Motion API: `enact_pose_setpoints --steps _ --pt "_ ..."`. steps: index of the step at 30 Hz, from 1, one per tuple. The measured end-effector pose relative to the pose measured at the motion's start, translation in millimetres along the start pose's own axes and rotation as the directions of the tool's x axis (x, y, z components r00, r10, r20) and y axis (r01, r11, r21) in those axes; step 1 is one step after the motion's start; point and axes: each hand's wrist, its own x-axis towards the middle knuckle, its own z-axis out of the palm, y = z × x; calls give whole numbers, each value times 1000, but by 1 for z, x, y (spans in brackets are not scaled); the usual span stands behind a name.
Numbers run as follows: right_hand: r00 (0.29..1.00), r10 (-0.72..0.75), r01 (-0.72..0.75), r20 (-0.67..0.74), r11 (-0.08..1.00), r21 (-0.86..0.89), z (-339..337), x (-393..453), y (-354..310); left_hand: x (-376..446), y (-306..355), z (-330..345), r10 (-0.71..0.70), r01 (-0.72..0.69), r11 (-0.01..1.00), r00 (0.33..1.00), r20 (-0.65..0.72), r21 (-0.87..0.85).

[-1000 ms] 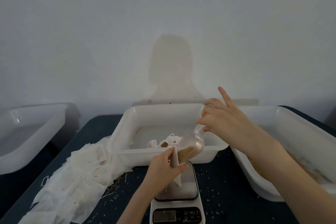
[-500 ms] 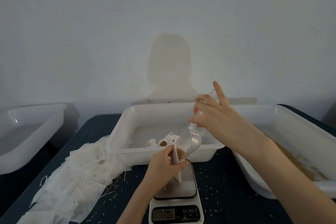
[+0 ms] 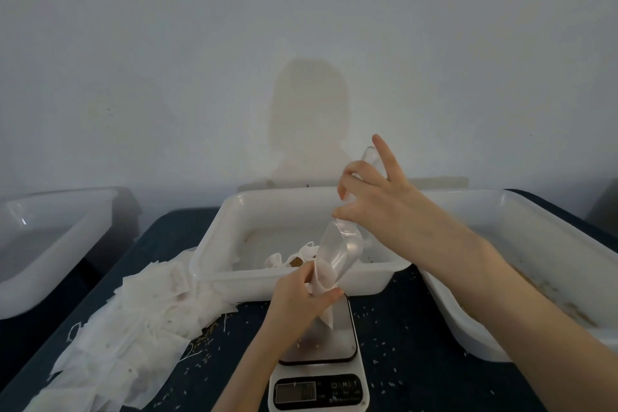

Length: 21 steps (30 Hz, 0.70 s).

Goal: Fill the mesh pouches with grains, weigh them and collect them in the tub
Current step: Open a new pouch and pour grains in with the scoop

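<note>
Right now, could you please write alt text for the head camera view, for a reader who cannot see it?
Over a kitchen scale, a left hand pinches a white mesh pouch open while a right hand tips a clear plastic scoop steeply into it. Behind stands a white tub holding a few pouches; empty pouches lie heaped at left.

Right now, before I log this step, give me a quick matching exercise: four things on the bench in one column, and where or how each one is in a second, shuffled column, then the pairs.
Things:
1. clear scoop
2. mesh pouch
3. scale
4. pile of empty pouches

States:
A. lying on the table left of the middle tub
B. tipped steeply, mouth down into the pouch, held by the right hand
C. standing in front of the middle tub
D. pinched open by the left hand above the scale

Pairs: 1-B, 2-D, 3-C, 4-A
</note>
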Motion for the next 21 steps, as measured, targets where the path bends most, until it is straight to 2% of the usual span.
enact_pose_setpoints --steps 5,9,12,16,19,21 --pt "998 36 -34 -53 999 40 7 -1 2 -1 3 0 -7 7 1000 1000 -2 15" --pt "992 91 -76 -88 984 161 23 -10 7 -2 4 -1 -8 8 1000 1000 -4 2" --pt "988 151 -143 -11 958 250 36 -19 10 -2 5 -2 -17 17 1000 999 -39 -7" --pt "975 222 -209 11 899 384 56 -33 11 -2 6 -2 -21 18 999 995 -96 -29" --pt "974 210 -226 84 879 420 77 -50 11 -4 8 -5 -29 15 994 990 -135 -108" --pt "966 235 -257 108 827 500 93 -68 10 -4 10 -8 -23 -1 987 989 -148 -163"
